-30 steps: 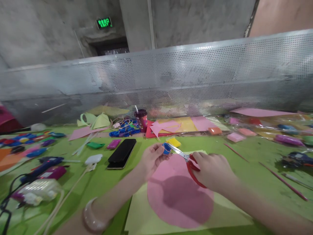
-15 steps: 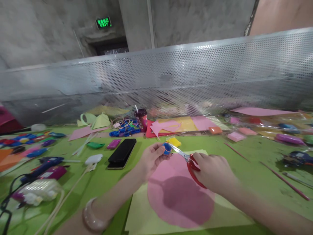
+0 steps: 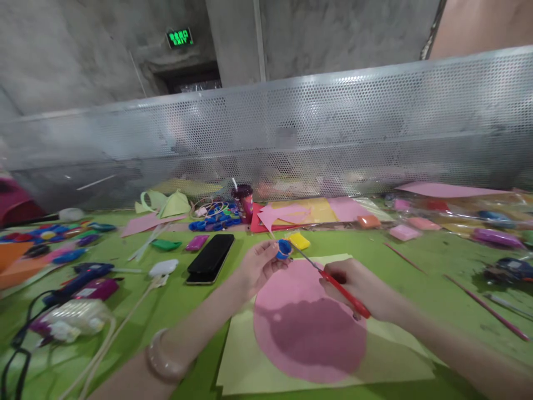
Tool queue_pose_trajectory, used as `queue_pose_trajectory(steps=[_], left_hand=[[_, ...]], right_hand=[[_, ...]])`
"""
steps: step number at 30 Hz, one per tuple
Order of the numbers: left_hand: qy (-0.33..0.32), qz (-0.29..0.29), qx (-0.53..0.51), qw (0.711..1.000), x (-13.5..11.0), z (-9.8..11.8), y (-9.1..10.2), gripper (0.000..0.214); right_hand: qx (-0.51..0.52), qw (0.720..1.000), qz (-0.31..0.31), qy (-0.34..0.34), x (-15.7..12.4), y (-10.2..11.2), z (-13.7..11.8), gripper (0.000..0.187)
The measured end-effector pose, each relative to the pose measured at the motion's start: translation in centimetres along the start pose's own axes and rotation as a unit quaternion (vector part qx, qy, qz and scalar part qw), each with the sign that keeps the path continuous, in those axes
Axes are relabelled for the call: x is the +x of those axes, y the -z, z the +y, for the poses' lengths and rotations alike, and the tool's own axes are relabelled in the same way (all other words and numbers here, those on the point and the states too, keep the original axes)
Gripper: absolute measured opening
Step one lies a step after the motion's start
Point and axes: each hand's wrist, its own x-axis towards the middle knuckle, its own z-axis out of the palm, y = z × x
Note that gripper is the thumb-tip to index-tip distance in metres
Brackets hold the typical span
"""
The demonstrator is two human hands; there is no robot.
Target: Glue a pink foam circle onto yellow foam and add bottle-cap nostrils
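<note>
My left hand (image 3: 261,265) pinches a small blue bottle cap (image 3: 284,249), its hollow side partly facing me. In my right hand (image 3: 361,286) are red-handled scissors (image 3: 342,289), seen nearly edge-on. Their blade tip points toward the cap, with a small gap between them. Below both hands lies a pink paper circle (image 3: 310,339) on pale yellow sheets (image 3: 245,369). Shadows of the hands fall across the circle. A yellow packet (image 3: 298,240) sits just behind the cap.
A black phone (image 3: 210,258) lies left of my left hand. Farther left are a glue gun (image 3: 83,280) and a power strip (image 3: 75,319) with cords. Behind stand a dark red cup (image 3: 242,204) and several blue caps (image 3: 214,218). A perforated metal panel (image 3: 258,133) borders the green table.
The scissors have turned from flat to nearly edge-on, and their tip has come away from the blue cap. My left hand still holds the cap, now tilted more toward me.
</note>
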Motion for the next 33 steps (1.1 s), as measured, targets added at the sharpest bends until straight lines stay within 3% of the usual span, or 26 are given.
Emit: queue_pose_trajectory(steps=[3,7,12,15,21,33], left_hand=[[-0.005,0.003,0.003,1.0,0.1,-0.1,-0.1,0.033],[-0.009,0.023,0.011,1.0,0.2,-0.3,-0.3,0.037],[-0.013,0.021,0.025,0.999,0.1,-0.4,-0.7,0.037],[-0.018,0.019,0.029,0.999,0.0,-0.4,-0.8,0.037],[-0.033,0.026,0.025,0.999,0.0,-0.6,-1.1,0.036],[-0.035,0.027,0.034,0.998,-0.4,-0.2,-1.1,0.03]], right_hand=[[-0.003,1.0,-0.006,0.024,0.1,0.1,0.2,0.026],[-0.141,0.987,0.061,0.056,0.5,-0.2,0.9,0.023],[-0.35,0.922,0.154,0.062,0.8,-0.9,1.8,0.02],[-0.412,0.893,0.174,0.04,0.8,-1.4,2.0,0.018],[-0.449,0.871,0.2,0.02,0.3,-1.7,1.2,0.026],[-0.471,0.858,0.203,0.042,0.3,-1.7,1.6,0.027]])
